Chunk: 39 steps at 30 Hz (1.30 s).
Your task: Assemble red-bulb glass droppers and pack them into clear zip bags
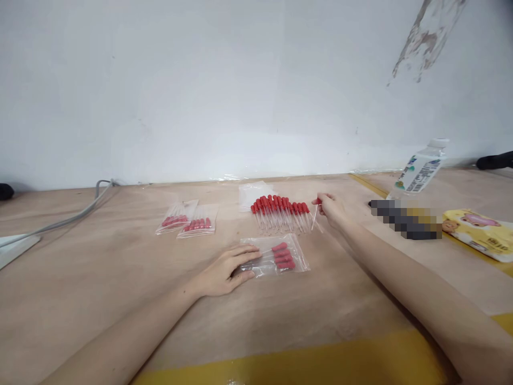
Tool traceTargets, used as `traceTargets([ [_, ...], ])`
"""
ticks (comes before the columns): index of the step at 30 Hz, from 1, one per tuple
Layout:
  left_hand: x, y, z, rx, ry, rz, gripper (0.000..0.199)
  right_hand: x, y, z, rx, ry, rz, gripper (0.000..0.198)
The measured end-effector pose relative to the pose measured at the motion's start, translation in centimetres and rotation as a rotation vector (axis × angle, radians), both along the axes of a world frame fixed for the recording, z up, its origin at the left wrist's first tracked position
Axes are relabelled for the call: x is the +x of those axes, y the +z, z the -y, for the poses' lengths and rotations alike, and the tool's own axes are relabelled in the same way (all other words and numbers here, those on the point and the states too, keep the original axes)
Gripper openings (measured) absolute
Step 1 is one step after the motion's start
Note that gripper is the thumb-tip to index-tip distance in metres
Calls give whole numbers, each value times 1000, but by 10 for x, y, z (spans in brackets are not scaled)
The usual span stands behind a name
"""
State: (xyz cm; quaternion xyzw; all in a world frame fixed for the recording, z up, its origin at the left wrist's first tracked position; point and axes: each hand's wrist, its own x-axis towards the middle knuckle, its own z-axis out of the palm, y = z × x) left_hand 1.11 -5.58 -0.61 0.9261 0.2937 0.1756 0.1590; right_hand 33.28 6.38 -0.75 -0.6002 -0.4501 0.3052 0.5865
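My left hand (pixel 230 269) lies with fingers stretched out over the left end of a clear zip bag (pixel 301 255). Inside that bag are several droppers (pixel 284 256), their red bulbs toward the right. Farther right, my right hand (pixel 329 207) pinches a dropper (pixel 315 213) by its red bulb, with the clear tip hanging down toward the table. Just left of it lies a pile of loose droppers (pixel 280 208), red bulbs to the back and clear stems toward me.
Two filled zip bags (pixel 198 226) lie to the left on the wooden table (pixel 120 299). Behind the pile rest flat clear bags (pixel 252 193). At the right are a tilted plastic bottle (pixel 420 170), a blurred dark object (pixel 404 219) and a yellow packet (pixel 481 232). A grey cable (pixel 80 213) runs at left.
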Motion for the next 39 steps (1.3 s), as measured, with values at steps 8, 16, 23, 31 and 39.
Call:
traceTargets([
  [8,-1,-2,-1,12,-1,6,43,-13,-11,64,127,161,-232,35],
  [16,-1,-2,-1,6,3,4,43,-33,-24,82,117,318,-381,43],
  [23,-1,-1,-1,7,-9,2,43,-30,-24,91,90,383,-427,47],
  [31,-1,-1,0,-26,25,-28,46,-22,-17,95,-246,696,-158,36],
  [39,0,0,0,-15,12,-2,46,-34,-25,88,-104,630,187,30],
])
